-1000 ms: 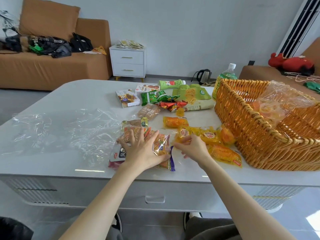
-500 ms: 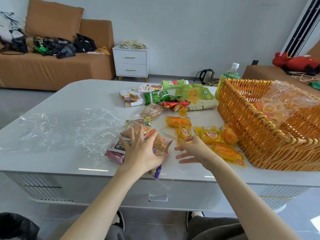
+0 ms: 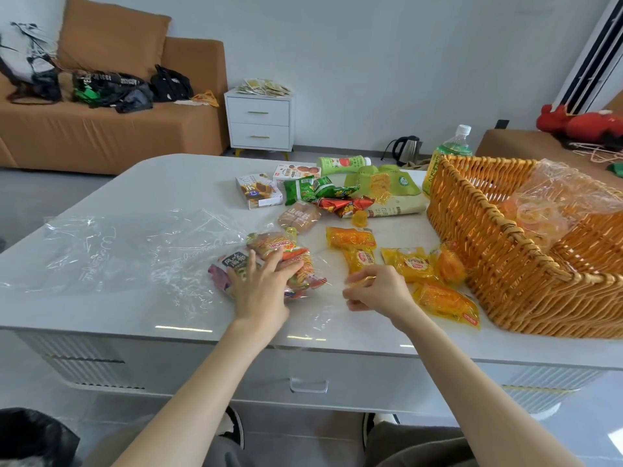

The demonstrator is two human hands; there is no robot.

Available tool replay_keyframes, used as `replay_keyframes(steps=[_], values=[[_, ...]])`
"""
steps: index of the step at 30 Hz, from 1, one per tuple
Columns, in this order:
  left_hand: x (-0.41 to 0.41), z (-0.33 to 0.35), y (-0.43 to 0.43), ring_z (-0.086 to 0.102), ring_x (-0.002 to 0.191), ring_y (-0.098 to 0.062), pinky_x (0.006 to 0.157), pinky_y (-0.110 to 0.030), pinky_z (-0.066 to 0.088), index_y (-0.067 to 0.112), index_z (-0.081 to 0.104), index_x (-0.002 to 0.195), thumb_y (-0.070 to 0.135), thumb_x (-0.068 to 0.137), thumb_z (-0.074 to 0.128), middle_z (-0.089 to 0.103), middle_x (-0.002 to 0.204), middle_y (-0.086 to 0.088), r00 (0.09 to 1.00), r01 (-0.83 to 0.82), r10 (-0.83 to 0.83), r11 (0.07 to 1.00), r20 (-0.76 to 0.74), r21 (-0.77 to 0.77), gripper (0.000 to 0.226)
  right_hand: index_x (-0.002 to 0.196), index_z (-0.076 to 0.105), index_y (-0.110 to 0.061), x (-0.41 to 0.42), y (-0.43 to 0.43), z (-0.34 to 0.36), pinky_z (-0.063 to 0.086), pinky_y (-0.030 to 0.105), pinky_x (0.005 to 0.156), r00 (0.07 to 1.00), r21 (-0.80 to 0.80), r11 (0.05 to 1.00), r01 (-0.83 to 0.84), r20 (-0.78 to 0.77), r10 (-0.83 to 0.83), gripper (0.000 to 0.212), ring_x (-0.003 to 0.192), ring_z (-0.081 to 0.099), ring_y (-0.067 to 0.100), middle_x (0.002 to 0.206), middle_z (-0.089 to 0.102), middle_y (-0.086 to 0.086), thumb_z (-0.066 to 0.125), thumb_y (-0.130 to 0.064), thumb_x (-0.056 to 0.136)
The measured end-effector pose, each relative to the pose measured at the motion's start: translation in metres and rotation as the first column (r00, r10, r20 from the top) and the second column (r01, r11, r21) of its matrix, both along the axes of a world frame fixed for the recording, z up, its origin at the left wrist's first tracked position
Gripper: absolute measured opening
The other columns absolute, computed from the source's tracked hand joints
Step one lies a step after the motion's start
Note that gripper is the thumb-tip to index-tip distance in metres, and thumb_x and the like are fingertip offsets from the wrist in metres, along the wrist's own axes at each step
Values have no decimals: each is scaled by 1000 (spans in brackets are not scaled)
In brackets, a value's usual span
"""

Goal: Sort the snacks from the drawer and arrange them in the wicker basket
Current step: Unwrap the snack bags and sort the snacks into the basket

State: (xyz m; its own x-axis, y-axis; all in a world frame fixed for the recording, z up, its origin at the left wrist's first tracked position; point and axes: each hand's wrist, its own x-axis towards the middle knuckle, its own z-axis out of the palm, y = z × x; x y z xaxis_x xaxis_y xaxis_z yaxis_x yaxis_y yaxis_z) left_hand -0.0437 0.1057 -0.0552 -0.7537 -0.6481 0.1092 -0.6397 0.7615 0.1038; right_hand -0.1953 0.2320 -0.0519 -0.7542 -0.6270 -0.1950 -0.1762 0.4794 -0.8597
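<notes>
My left hand [image 3: 259, 288] lies flat with straight fingers on a pile of orange and dark snack packets [image 3: 279, 247] inside a clear bag near the table's front edge. To its right, my right hand [image 3: 377, 291] has curled fingers and pinches the lower end of a yellow packet [image 3: 359, 257]. More yellow packets [image 3: 445, 301] lie between that hand and the wicker basket [image 3: 488, 210] on the right. The basket holds a clear bag of orange snacks [image 3: 556, 200].
Green packets [image 3: 303, 188], two small boxes [image 3: 258, 193], a lying green bottle [image 3: 340, 163] and a green pouch [image 3: 381, 183] crowd the middle of the white table [image 3: 168, 183]. A crumpled clear plastic sheet [image 3: 118, 251] covers the left. A standing bottle [image 3: 451, 150] is behind the basket. The drawer handle [image 3: 308, 385] sits below.
My right hand went from spread fingers to a curled pinch at the yellow packet's end. My left hand stayed pressed on the pile, which shifted slightly.
</notes>
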Motion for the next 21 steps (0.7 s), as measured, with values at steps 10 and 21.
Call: replay_keyframes(steps=[10, 21], values=[[25, 0, -12, 4, 146, -34, 108, -66, 23, 49, 19, 146, 30, 94, 53, 3, 160, 9, 992, 15, -17, 1000, 125, 20, 65, 112, 67, -22, 2, -17, 28, 46, 25, 71, 893, 123, 984, -125, -419, 166, 34, 90, 56, 13, 119, 63, -5, 54, -6, 85], [48, 0, -57, 9, 144, -34, 107, -65, 24, 53, 27, 141, 48, 90, 53, 9, 158, 9, 996, -32, 31, 999, 78, 19, 58, 138, 51, -17, -12, -161, -3, 37, 36, 104, 787, 193, 937, -291, -509, 349, 44, 131, 43, 26, 142, 51, 5, 49, -9, 94]])
